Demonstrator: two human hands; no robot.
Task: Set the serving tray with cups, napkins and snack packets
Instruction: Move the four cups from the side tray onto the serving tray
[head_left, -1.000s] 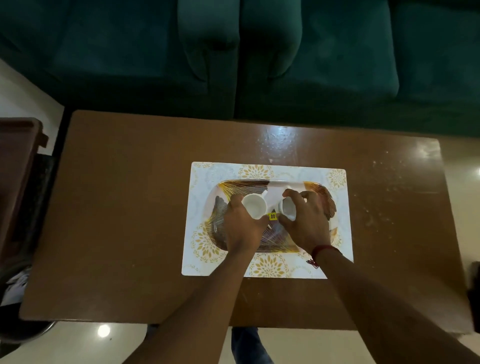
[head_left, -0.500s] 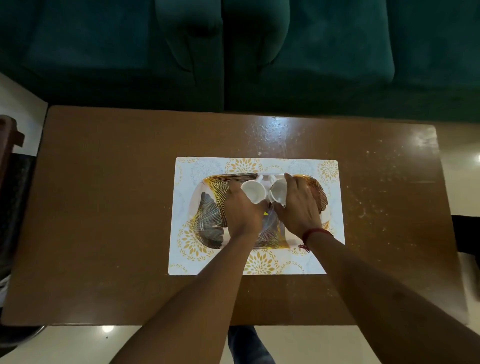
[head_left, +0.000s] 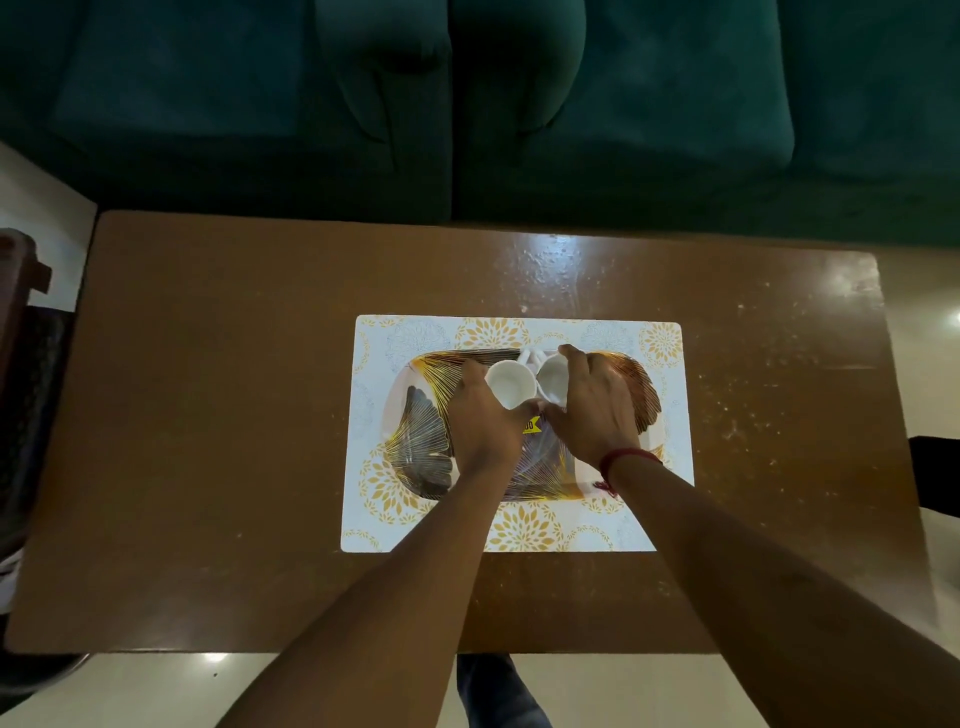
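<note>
A serving tray (head_left: 423, 441) with a gold leaf pattern lies on a white floral placemat (head_left: 374, 509) in the middle of the table. My left hand (head_left: 480, 421) is shut on a white cup (head_left: 511, 383), its mouth tipped towards me. My right hand (head_left: 592, 410) is shut on a second white cup (head_left: 553, 382) right beside the first; the two cups touch over the tray's far middle. A small yellow sticker (head_left: 531, 426) shows on the tray between my hands. No napkins or snack packets are visible.
The brown wooden table (head_left: 208, 441) stretches bare to both sides of the placemat. A dark green sofa (head_left: 467, 104) runs along the table's far edge. A dark piece of furniture (head_left: 21, 364) stands at the left.
Both hands have carried the cups a little away from me, towards the tray's far edge, and the cups have come closer together.
</note>
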